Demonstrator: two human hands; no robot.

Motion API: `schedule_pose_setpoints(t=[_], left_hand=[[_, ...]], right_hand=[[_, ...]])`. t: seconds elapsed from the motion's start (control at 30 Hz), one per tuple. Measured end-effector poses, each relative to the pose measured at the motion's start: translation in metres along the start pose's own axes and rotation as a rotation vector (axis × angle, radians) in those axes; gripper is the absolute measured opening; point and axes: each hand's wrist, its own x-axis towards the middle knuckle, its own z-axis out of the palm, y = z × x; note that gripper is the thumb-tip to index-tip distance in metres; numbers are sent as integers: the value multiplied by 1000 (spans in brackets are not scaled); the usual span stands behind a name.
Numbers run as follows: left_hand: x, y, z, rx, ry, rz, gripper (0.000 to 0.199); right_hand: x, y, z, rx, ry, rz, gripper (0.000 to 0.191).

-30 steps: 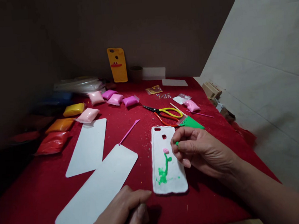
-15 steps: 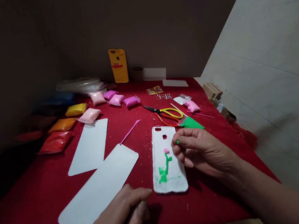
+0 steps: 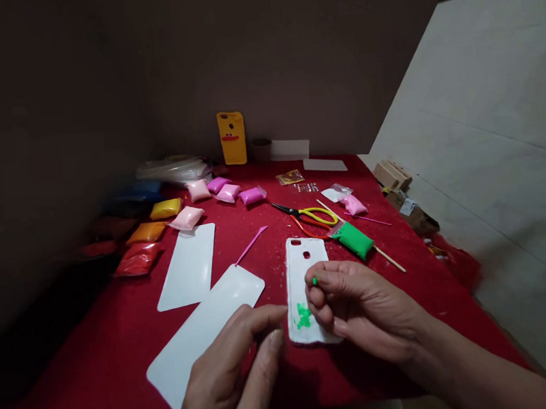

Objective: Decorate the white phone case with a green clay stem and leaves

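Note:
My right hand (image 3: 359, 304) is closed in a pinch on a tiny piece of green clay (image 3: 314, 281), which shows at the tips of thumb and forefinger. It hangs over the white phone case (image 3: 298, 277) and hides much of its lower right part. On the case, a smeared patch of green clay (image 3: 302, 316) shows low on the left. Left of the case, my left hand (image 3: 233, 369) has its forefinger and thumb stretched out, a gap between their tips and nothing seen in them. Its other fingers are mostly hidden.
White boards (image 3: 207, 327) lie at left beside a pink stick tool (image 3: 251, 245). Pliers (image 3: 304, 215) and a green clay packet (image 3: 355, 240) lie beyond the case. Several coloured clay packets (image 3: 139, 259) sit at far left. A yellow phone case (image 3: 234, 148) stands at the back.
My right hand has come left and down over the case with the green clay, covering the pink and green flower seen before. My left hand has moved up and right. The view has shifted.

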Motion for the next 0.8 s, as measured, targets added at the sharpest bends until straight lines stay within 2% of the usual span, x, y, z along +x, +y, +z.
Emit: schedule_pose_setpoints(t=[0.13, 0.27, 0.47, 0.6, 0.7, 0.8], left_hand=[[6, -3, -2, 12, -70, -5, 18], [8, -6, 0, -7, -76, -7, 20], [8, -13, 2, 53, -70, 34, 16], [7, -18, -1, 177, -50, 183, 21], [6, -20, -4, 328, 23, 328, 19], [5, -20, -6, 435, 69, 385, 18]], right_hand=[[1, 11, 6, -22, 24, 6, 24], [3, 23, 14, -67, 69, -54, 29], [5, 35, 25, -7, 128, -57, 31], [5, 41, 29, 59, 163, -31, 27], [5, 46, 29, 80, 155, -36, 30], [5, 50, 30, 77, 149, -43, 28]])
